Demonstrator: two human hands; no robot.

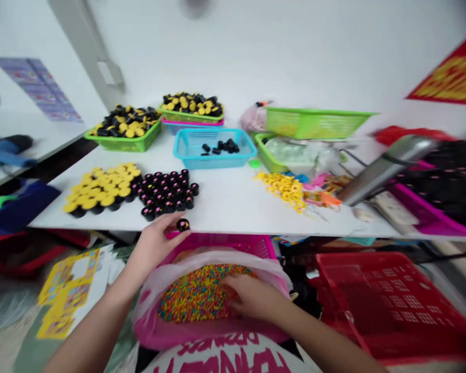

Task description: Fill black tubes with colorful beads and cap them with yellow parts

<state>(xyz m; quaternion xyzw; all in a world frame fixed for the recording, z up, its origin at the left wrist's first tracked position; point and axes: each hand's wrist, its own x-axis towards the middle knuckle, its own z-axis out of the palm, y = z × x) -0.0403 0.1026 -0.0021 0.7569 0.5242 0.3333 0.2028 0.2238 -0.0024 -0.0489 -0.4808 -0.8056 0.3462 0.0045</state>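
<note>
Between the thumb and fingers of my left hand (pixel 159 239) is a small black round cup (pixel 183 225), at the table's front edge. Pink and yellow bits show inside it. My right hand (pixel 252 296) reaches into a heap of small multicoloured beads (pixel 194 292), its fingers bent downward and their tips hidden. A clear plastic bag (pixel 151 298) in a pink basket (pixel 256 243) holds the beads against my lap. Just beyond my left hand stands a cluster of similar black cups (pixel 165 191) with pink bits in them. Left of those are rows of black cups with yellow caps (pixel 103 186).
Green baskets (pixel 124 144) of black-and-yellow pieces and a blue basket (pixel 215 161) with black pieces stand at the back. Loose yellow rings (pixel 285 186) lie to the right, near a metal cylinder (pixel 388 168). A red crate (pixel 388 300) sits low at right.
</note>
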